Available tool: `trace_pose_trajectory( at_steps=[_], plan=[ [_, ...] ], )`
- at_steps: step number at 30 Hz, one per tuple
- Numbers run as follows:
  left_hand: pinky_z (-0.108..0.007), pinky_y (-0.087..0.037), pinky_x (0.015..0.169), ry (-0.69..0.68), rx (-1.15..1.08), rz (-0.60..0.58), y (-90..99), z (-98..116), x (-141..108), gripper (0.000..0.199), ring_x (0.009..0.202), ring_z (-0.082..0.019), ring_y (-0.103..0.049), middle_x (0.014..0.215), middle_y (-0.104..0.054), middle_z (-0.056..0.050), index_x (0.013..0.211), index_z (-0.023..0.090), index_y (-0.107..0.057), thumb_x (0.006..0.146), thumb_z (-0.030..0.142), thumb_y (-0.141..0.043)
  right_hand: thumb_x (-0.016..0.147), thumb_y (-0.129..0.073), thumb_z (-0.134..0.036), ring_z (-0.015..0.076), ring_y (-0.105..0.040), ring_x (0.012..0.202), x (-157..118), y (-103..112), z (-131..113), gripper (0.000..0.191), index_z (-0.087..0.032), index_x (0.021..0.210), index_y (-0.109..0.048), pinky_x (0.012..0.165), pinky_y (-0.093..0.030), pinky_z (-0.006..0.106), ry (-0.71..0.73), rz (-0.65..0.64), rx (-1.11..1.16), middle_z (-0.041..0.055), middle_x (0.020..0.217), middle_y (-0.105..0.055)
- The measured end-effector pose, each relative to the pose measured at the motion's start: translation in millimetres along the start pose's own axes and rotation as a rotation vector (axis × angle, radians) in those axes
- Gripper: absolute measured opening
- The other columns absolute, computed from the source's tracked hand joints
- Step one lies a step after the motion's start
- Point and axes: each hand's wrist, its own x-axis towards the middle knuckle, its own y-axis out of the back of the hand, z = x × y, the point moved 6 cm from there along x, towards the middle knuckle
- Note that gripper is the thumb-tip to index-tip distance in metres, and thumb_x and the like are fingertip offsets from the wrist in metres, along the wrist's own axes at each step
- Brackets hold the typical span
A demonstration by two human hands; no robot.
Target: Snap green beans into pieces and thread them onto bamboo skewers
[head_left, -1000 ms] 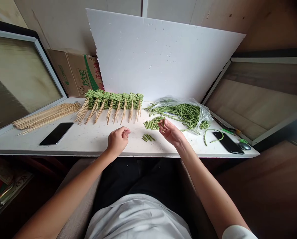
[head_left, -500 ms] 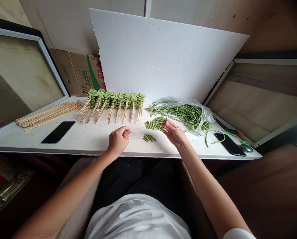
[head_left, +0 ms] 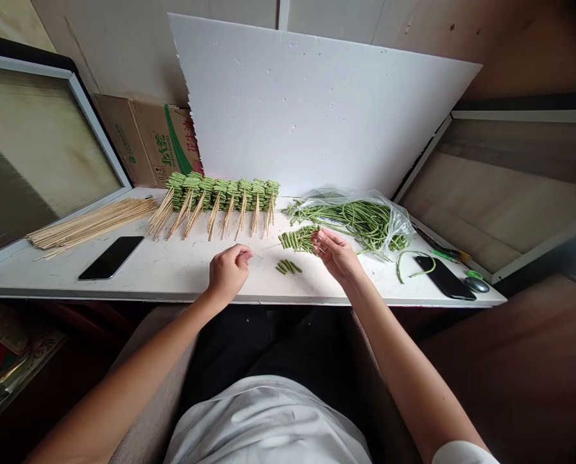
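Observation:
My left hand [head_left: 229,270] is closed, its fingers wrapped round one end of a thin bamboo skewer [head_left: 270,246]. The skewer runs rightward to a row of short green bean pieces [head_left: 292,241] lined up crosswise on it. At the right end of that row, my right hand [head_left: 336,254] pinches a bean piece [head_left: 317,230] between thumb and fingertips; the skewer's tip is hidden there. Several loose cut bean pieces [head_left: 288,266] lie on the white table [head_left: 263,283] just below, between the hands.
Finished bean skewers [head_left: 223,193] stand stacked along the back left. Bare skewers [head_left: 95,222] and a phone [head_left: 111,258] lie left. To the right are a plastic bag of long beans [head_left: 360,219], a single bean [head_left: 400,264], another phone [head_left: 445,277] and a mouse [head_left: 476,284].
The view has shifted very slightly. My right fingers have turned a little at the end of the bean row; my left hand keeps its grip in nearly the same place.

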Motion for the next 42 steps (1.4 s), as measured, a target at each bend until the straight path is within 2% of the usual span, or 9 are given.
trace_pose_trajectory(
  at_steps=[5,10,14,18,28,36,38,40,42],
  plan=[
    [-0.029,-0.050,0.068,0.004,-0.018,0.015,2.5,-0.7,2.3,0.018,0.066,-0.020,-0.069,0.071,-0.075,-0.003,0.087,0.022,-0.074,0.094,0.020,-0.058,0.069,-0.099,-0.040,0.0174,-0.069,0.092,-1.3,-2.0,0.3,0.038,-0.028,0.101,-0.083,0.077,-0.058,0.028,-0.027,-0.004,0.006,0.0023,0.101,-0.079],
    [-0.029,-0.049,0.068,-0.007,0.008,0.012,1.2,0.3,0.9,0.018,0.068,-0.020,-0.071,0.073,-0.076,-0.003,0.087,0.022,-0.075,0.094,0.019,-0.058,0.069,-0.097,-0.048,0.0189,-0.069,0.092,0.6,2.6,5.0,0.033,-0.026,0.089,-0.082,0.074,-0.055,0.030,-0.017,0.039,-0.056,0.0035,0.097,-0.078],
    [-0.029,-0.049,0.068,-0.025,0.024,0.025,0.5,0.1,-0.9,0.018,0.068,-0.020,-0.070,0.074,-0.076,-0.003,0.087,0.022,-0.075,0.093,0.018,-0.058,0.070,-0.096,-0.048,0.0204,-0.068,0.097,1.2,5.6,4.3,0.031,-0.026,0.088,-0.083,0.071,-0.050,0.029,0.054,0.095,-0.112,0.0034,0.095,-0.077],
    [-0.028,-0.049,0.068,-0.026,0.040,0.018,-0.5,-0.3,-1.4,0.020,0.069,-0.020,-0.071,0.074,-0.076,-0.003,0.086,0.022,-0.074,0.093,0.018,-0.057,0.070,-0.095,-0.048,0.0228,-0.069,0.101,-0.7,4.9,7.4,0.029,-0.025,0.083,-0.082,0.071,-0.049,0.030,0.062,0.136,-0.142,0.0047,0.097,-0.078],
    [-0.029,-0.049,0.068,-0.032,0.021,0.018,-1.6,-3.4,-1.8,0.020,0.068,-0.020,-0.071,0.072,-0.075,-0.002,0.086,0.022,-0.074,0.092,0.016,-0.057,0.067,-0.097,-0.050,0.0233,-0.069,0.099,-2.6,0.7,14.4,0.032,-0.028,0.086,-0.083,0.076,-0.050,0.033,0.098,0.154,-0.165,0.0025,0.091,-0.078],
    [-0.028,-0.052,0.069,-0.024,-0.045,-0.026,-7.0,2.6,-4.8,0.019,0.067,-0.019,-0.069,0.071,-0.073,-0.002,0.085,0.022,-0.074,0.095,0.021,-0.057,0.069,-0.096,-0.051,0.0190,-0.065,0.095,-10.5,-17.4,34.2,0.027,-0.029,0.077,-0.082,0.079,-0.049,0.032,0.084,0.078,-0.195,0.0010,0.098,-0.078],
    [-0.028,-0.052,0.070,-0.012,-0.057,-0.031,-6.0,2.3,-3.1,0.019,0.066,-0.019,-0.069,0.070,-0.073,-0.002,0.086,0.022,-0.074,0.095,0.021,-0.057,0.069,-0.096,-0.051,0.0191,-0.065,0.094,-9.6,-18.2,32.2,0.027,-0.029,0.080,-0.084,0.077,-0.049,0.031,0.068,0.050,-0.193,0.0011,0.099,-0.078],
    [-0.029,-0.052,0.069,-0.001,-0.073,-0.026,-4.1,0.2,-0.6,0.019,0.066,-0.019,-0.069,0.071,-0.073,-0.002,0.087,0.022,-0.074,0.095,0.021,-0.057,0.076,-0.089,-0.058,0.0201,-0.066,0.094,-7.2,-16.4,26.3,0.031,-0.030,0.089,-0.086,0.075,-0.050,0.031,0.071,0.012,-0.239,0.0021,0.101,-0.079],
    [-0.029,-0.051,0.069,0.017,-0.074,-0.018,-2.4,-4.2,2.0,0.018,0.065,-0.019,-0.069,0.071,-0.073,-0.003,0.087,0.021,-0.074,0.095,0.022,-0.057,0.086,-0.077,-0.064,0.0222,-0.067,0.093,-4.8,-13.1,17.4,0.037,-0.029,0.094,-0.086,0.074,-0.051,0.033,0.116,-0.023,-0.403,0.0043,0.102,-0.080]
  ],
)
